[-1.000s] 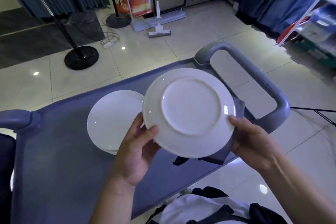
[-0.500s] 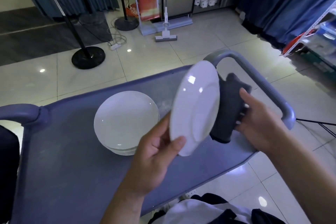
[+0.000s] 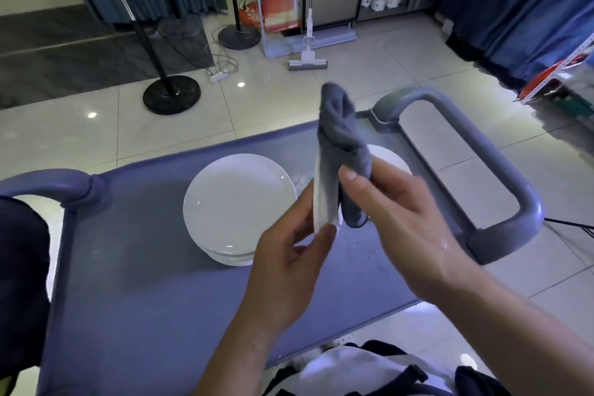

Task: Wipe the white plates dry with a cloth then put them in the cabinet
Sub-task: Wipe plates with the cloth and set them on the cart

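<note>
Two hands meet above a grey cart [image 3: 128, 299], just right of a stack of white plates [image 3: 239, 206] resting on its top. Reaching up from below, the left hand [image 3: 289, 270] pinches the lower rim of a white plate [image 3: 321, 202] held nearly edge-on and upright, thumb on the near side. From the right, the right hand [image 3: 408, 219] grips a grey cloth [image 3: 342, 138] wrapped over the plate's upper edge, thumb pressed against the fabric.

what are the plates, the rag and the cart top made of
Stacked plates: likely glazed ceramic, white and glossy with sharp highlights.
Grey cloth: soft, fuzzy fabric, possibly microfibre; it folds limply.
Cart top: probably moulded plastic, matte blue-grey.
</note>
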The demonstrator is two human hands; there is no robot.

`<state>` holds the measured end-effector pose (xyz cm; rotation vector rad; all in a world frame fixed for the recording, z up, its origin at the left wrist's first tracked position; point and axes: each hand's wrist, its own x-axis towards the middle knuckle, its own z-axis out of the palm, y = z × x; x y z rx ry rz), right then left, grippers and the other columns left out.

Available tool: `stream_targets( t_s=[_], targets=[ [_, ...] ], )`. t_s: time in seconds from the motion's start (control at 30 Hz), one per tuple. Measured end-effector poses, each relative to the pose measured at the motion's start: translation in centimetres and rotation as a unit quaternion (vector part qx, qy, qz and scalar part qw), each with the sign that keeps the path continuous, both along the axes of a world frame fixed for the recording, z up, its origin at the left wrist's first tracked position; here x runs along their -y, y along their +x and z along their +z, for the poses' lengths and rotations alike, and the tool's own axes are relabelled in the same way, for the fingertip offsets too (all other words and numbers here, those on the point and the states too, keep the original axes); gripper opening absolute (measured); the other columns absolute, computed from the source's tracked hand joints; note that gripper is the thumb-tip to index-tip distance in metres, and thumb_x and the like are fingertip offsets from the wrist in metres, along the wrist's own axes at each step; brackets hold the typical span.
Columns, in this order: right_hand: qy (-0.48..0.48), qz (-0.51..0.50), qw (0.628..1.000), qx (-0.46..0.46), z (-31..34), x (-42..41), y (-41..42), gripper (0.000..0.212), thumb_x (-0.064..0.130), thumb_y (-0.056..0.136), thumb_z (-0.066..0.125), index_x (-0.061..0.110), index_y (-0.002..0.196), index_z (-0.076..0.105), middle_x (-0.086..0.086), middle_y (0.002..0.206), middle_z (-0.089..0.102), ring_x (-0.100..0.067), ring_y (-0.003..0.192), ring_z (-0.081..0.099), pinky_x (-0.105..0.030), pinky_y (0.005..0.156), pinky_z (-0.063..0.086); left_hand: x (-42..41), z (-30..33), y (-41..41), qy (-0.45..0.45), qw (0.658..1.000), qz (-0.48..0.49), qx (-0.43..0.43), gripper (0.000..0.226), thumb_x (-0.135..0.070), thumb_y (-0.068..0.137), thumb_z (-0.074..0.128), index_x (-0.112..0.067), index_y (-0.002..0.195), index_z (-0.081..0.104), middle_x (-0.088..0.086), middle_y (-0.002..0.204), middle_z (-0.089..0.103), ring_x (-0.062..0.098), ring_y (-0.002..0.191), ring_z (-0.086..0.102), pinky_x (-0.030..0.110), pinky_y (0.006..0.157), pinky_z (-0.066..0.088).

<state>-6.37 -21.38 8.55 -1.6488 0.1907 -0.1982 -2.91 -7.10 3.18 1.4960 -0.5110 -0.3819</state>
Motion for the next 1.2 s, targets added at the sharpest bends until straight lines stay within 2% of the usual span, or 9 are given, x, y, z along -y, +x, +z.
stream_targets(
  t_s=[0.13,0.3,0.47,0.53,0.67,0.93,1.07,1.13,1.2],
  targets=[
    [-0.05,0.082,0.995,0.032,-1.2,-1.3,-1.0,0.021,0.019,0.097,0.055,0.017,0.107,0.074,0.027,0.13,0.062,0.003,0.148,0.024,-0.037,0.118,0.032,-0.2,0.3,0.2,-0.073,0.994,0.019,-0.075,0.044,-0.008,0.101,0.059,-0.022,0.142,0.056,0.003,0.123,0.073,0.025,0.118,0.069,0.049,0.098,0.056],
    [-0.113,0.12,0.986,0.017,-1.3,-0.3,-1.5,0.037,0.018,0.098,0.06,0.028,0.133,0.064,0.037,0.141,0.048,0.006,0.15,0.013,-0.035,0.119,0.026,-0.5,-0.1,0.2,-0.188,0.966,-0.009,-0.18,0.061,0.004,0.09,0.049,-0.022,0.146,0.053,0.01,0.132,0.069,0.033,0.122,0.065,0.04,0.089,0.057],
    [-0.248,0.157,0.955,0.031,-2.0,2.2,-2.7,0.044,0.024,0.097,0.061,0.029,0.141,0.057,0.002,0.16,0.037,-0.006,0.154,0.011,-0.042,0.121,0.03,-0.6,0.1,0.9,-0.27,0.914,0.02,-0.301,0.042,-0.041,0.077,0.068,-0.016,0.11,0.077,0.013,0.104,0.073,0.032,0.1,0.07,0.044,0.079,0.058],
    [-0.333,0.177,0.924,0.061,-2.4,3.2,-3.1,0.044,0.027,0.097,0.059,0.028,0.141,0.057,-0.004,0.164,0.027,-0.013,0.154,0.016,-0.046,0.12,0.029,-0.1,0.4,1.2,-0.259,0.907,0.038,-0.331,0.051,-0.049,0.079,0.064,-0.014,0.115,0.076,0.016,0.111,0.073,0.034,0.105,0.07,0.043,0.084,0.059],
    [-0.445,0.213,0.864,0.103,-2.5,4.6,-3.2,0.046,0.028,0.094,0.057,0.03,0.14,0.058,-0.005,0.167,0.019,-0.021,0.155,0.016,-0.057,0.121,0.014,0.8,1.1,1.4,-0.26,0.92,-0.001,-0.292,0.049,-0.027,0.093,0.056,-0.009,0.138,0.061,0.02,0.136,0.064,0.036,0.125,0.063,0.041,0.096,0.056],
    [-0.517,0.22,0.819,0.121,-3.7,7.7,-5.1,0.047,0.025,0.096,0.059,0.033,0.142,0.055,-0.005,0.167,0.02,-0.025,0.154,0.018,-0.054,0.123,0.01,1.5,1.8,2.0,-0.23,0.933,0.003,-0.275,0.041,-0.028,0.088,0.062,-0.021,0.127,0.07,0.014,0.13,0.069,0.033,0.117,0.066,0.049,0.088,0.056],
    [-0.442,0.157,0.879,0.087,-6.2,8.5,-7.0,0.041,0.032,0.103,0.049,0.034,0.143,0.055,-0.004,0.167,0.02,-0.027,0.154,0.019,-0.051,0.122,0.014,1.2,1.7,2.4,-0.204,0.944,0.03,-0.256,0.035,-0.025,0.091,0.055,-0.036,0.117,0.075,0.001,0.121,0.073,0.021,0.105,0.069,0.037,0.069,0.06],
    [-0.269,0.052,0.961,0.049,-6.9,7.4,-7.8,0.035,0.031,0.103,0.052,0.035,0.137,0.06,0.005,0.164,0.028,-0.017,0.152,0.025,-0.037,0.121,0.025,0.8,1.7,2.7,-0.205,0.945,0.047,-0.251,0.036,-0.025,0.092,0.053,-0.039,0.118,0.074,-0.003,0.121,0.073,0.017,0.105,0.069,0.032,0.065,0.06],
    [-0.028,-0.111,0.993,-0.017,-6.9,6.4,-7.4,0.029,0.02,0.1,0.057,0.031,0.122,0.071,0.008,0.143,0.058,-0.012,0.138,0.048,-0.035,0.108,0.044,0.2,1.6,2.9,-0.199,0.949,0.065,-0.234,0.037,-0.026,0.092,0.053,-0.04,0.119,0.074,-0.005,0.12,0.072,0.014,0.105,0.069,0.03,0.064,0.058]
  ],
)
